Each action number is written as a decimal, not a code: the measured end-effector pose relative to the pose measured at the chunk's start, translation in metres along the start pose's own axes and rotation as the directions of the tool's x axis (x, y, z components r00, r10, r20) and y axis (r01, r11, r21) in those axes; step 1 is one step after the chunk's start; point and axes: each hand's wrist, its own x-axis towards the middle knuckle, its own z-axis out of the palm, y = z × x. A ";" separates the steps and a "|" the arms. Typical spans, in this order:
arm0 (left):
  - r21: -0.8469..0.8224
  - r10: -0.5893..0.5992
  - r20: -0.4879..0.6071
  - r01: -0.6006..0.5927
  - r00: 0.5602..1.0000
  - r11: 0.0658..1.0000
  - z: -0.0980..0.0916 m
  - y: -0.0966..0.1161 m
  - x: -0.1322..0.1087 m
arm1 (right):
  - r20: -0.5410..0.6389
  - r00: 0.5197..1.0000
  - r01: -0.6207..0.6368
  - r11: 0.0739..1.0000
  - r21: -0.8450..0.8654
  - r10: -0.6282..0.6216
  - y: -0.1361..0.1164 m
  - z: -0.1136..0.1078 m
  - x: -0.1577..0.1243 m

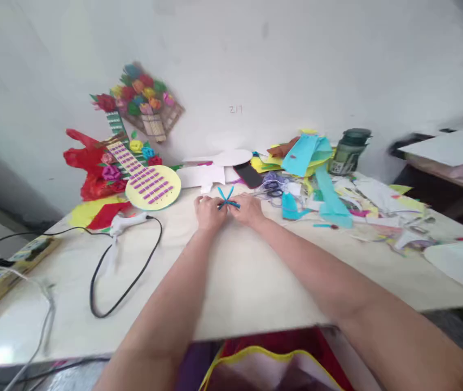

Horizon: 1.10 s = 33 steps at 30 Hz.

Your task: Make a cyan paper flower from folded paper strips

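Several thin blue strips (226, 200), looking like rolled or folded crepe paper, cross in a star-like shape just above the white table (251, 282). My left hand (210, 213) pinches them from the left, its fingers closed. From the other side, my right hand (248, 209) has its fingers closed on the same strips, close to my left fingertips. Two strip ends point up and away from me, and others stick out low to either side. How the strips join at the middle is partly hidden by my fingers.
Left, a white glue gun (123, 222) lies with its looped black cord. A yellow round fan-like craft (153, 187) stands behind it. A dark phone (248, 175), scissors (272, 188), blue crepe paper (331, 198), scraps and a dark bottle (350, 152) occupy the back and right.
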 end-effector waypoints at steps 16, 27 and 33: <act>-0.222 -0.023 0.160 0.058 0.987 0.973 -0.002 -0.006 0.004 | -0.024 0.995 -0.096 0.995 -0.037 0.095 0.003 0.004 0.001; -0.195 -0.001 0.048 0.010 0.999 0.981 0.003 -0.010 0.005 | -0.027 0.990 -0.136 0.990 -0.033 0.135 0.004 0.006 0.001; -0.113 0.159 -0.017 -0.160 0.987 0.981 0.003 -0.011 0.005 | -0.060 0.984 -0.162 0.983 0.091 0.168 0.010 0.007 0.004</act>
